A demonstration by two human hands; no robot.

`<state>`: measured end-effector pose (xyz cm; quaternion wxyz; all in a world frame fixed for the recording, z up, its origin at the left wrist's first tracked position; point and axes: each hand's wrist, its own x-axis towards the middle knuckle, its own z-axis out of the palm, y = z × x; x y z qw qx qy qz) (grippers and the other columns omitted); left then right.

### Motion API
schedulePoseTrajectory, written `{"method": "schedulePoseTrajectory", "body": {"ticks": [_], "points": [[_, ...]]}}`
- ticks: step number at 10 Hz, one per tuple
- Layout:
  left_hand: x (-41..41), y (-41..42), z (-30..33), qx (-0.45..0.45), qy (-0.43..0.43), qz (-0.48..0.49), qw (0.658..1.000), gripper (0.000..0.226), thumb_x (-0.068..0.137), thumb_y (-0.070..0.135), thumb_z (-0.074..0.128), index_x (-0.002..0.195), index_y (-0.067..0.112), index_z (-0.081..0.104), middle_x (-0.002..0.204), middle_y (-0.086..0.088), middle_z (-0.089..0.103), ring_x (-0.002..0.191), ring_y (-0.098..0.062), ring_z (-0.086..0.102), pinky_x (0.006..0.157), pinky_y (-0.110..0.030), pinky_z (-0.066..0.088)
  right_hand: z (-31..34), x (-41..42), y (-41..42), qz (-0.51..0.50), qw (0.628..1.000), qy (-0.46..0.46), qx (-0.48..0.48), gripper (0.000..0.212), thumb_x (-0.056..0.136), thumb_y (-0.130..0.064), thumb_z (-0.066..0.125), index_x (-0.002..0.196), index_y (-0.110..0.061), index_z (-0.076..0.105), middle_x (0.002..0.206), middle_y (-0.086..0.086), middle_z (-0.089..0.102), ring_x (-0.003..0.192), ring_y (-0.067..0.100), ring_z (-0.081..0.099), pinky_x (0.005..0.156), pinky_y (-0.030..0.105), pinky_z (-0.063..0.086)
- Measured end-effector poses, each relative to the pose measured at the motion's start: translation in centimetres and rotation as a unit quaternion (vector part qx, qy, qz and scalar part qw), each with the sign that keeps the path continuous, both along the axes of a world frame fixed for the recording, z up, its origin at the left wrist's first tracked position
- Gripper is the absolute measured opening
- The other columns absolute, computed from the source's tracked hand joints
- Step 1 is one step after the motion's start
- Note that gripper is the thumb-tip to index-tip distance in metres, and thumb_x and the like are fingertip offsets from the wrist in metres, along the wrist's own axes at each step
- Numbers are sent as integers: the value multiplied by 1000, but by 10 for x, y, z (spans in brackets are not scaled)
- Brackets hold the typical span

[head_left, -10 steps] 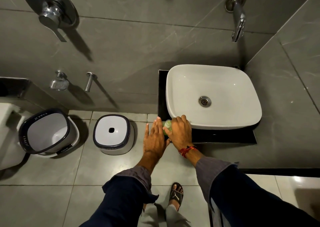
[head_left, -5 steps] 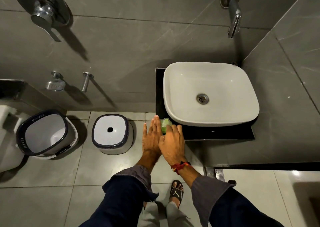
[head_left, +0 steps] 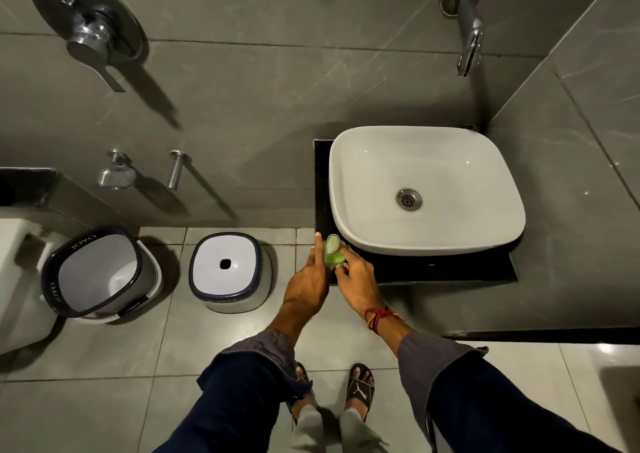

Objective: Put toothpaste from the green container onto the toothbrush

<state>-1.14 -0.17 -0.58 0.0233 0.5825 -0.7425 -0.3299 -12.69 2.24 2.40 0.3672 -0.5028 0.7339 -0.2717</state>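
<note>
The green container (head_left: 331,259) stands at the front left corner of the black counter (head_left: 433,269), just left of the white basin (head_left: 426,189). A pale oval piece (head_left: 332,243) shows at its top; I cannot tell whether it is a cap or the toothbrush head. My left hand (head_left: 307,284) grips the container's left side, index finger stretched up along it. My right hand (head_left: 356,279) pinches its right side with the fingertips. A red thread band circles my right wrist.
A wall tap (head_left: 467,37) hangs above the basin. On the floor to the left stand a white stool with a dark rim (head_left: 228,272) and a tilted bucket (head_left: 97,276). My sandalled feet (head_left: 360,388) are on the grey floor tiles.
My right hand slid off the container's top to its right side, uncovering it. My left hand went from flat beside it to curled around its left side.
</note>
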Motion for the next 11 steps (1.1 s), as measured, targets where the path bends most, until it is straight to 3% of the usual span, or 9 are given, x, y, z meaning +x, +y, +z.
{"method": "schedulePoseTrajectory", "body": {"ticks": [1, 3, 4, 5, 6, 7, 8, 9, 11], "points": [[4, -8, 0, 3, 54, 5, 999, 91, 103, 13, 55, 163, 22, -13, 154, -21, 47, 120, -40, 65, 100, -52, 55, -2, -2, -8, 8, 1000, -8, 2, 54, 94, 4, 51, 143, -16, 45, 146, 11, 52, 133, 27, 50, 104, 22, 37], [8, -19, 1, 14, 101, 12, 995, 84, 104, 20, 57, 164, 23, -2, 163, -15, 37, 139, -36, 51, 113, -51, 47, -12, -1, -14, 15, 1000, -14, 0, 58, 93, 5, 53, 147, -13, 40, 153, 11, 44, 140, 27, 41, 112, 27, 33], [8, -20, 2, 16, 96, 6, 995, 86, 103, 16, 59, 164, 21, -1, 163, -14, 37, 139, -36, 52, 111, -52, 48, -16, 1, -10, 8, 1000, -5, -9, 59, 94, 3, 54, 148, -13, 37, 153, 12, 43, 140, 28, 42, 112, 29, 33], [9, -21, 2, 14, 79, -9, 997, 87, 102, 14, 60, 164, 21, -2, 160, -16, 42, 131, -37, 59, 106, -52, 52, -14, 6, -4, -53, 995, 27, -75, 53, 94, -8, 60, 144, -14, 44, 140, 14, 56, 126, 30, 56, 108, 39, 47], [9, -24, 3, 29, 98, 11, 995, 78, 106, 23, 54, 164, 24, 2, 157, -15, 46, 123, -36, 64, 100, -52, 57, -2, 11, -7, -77, 990, 41, -111, 57, 88, -31, 72, 138, -16, 48, 131, 10, 58, 116, 27, 61, 93, 45, 59], [8, -25, 7, 45, 110, 32, 992, 65, 109, 35, 43, 163, 32, 7, 154, -11, 51, 124, -35, 64, 101, -52, 56, 8, 14, -18, -57, 992, 44, -104, 67, 83, -39, 76, 140, -17, 48, 129, 8, 57, 119, 25, 58, 95, 40, 57], [8, -25, 7, 40, 97, 28, 994, 65, 109, 36, 43, 164, 28, 9, 162, -11, 41, 134, -36, 56, 108, -53, 51, 14, 15, -26, -30, 993, 61, -96, 58, 87, -30, 74, 138, -15, 52, 127, 8, 58, 118, 25, 57, 98, 41, 56], [9, -25, -1, 22, 68, 11, 997, 73, 107, 20, 52, 164, 21, 6, 168, -11, 27, 141, -38, 49, 111, -54, 48, 13, 10, -29, -14, 991, 72, -109, 47, 90, -18, 70, 135, -12, 56, 125, 8, 60, 116, 25, 57, 99, 43, 56], [6, -26, 3, 32, 56, 6, 998, 78, 107, 17, 54, 164, 23, 1, 172, -11, 17, 145, -39, 44, 114, -54, 45, 13, 3, -28, 8, 991, 60, -116, 56, 88, -19, 74, 139, -16, 51, 123, 6, 58, 113, 22, 59, 97, 37, 57]]}}
